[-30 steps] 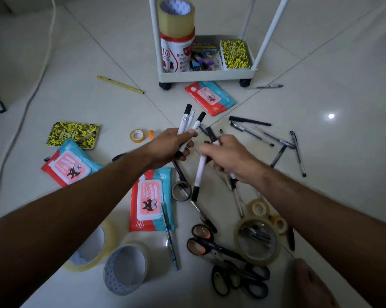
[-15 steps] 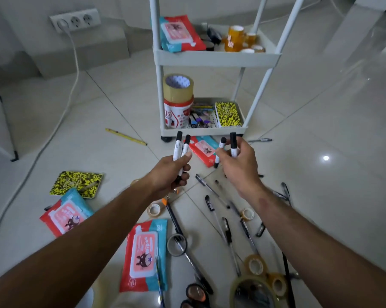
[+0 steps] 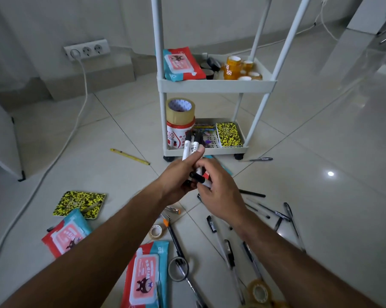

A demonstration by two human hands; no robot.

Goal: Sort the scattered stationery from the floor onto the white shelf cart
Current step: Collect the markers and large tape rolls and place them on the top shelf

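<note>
Left hand (image 3: 176,181) grips upright markers (image 3: 191,147); right hand (image 3: 218,192) fingers curl round more markers, before the cart (image 3: 216,85).

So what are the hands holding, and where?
Markers. The left hand grips a bunch of markers around their lower barrels; the right hand holds more markers near their black caps.

Marker (image 3: 200,177) count btwn hands unclear, fingers cover barrels. Cart (image 3: 216,85) posts cut off at 12. Wipes pack (image 3: 144,276) and tape roll (image 3: 259,292) clipped at 6. Pens (image 3: 229,254) blurred.
</note>
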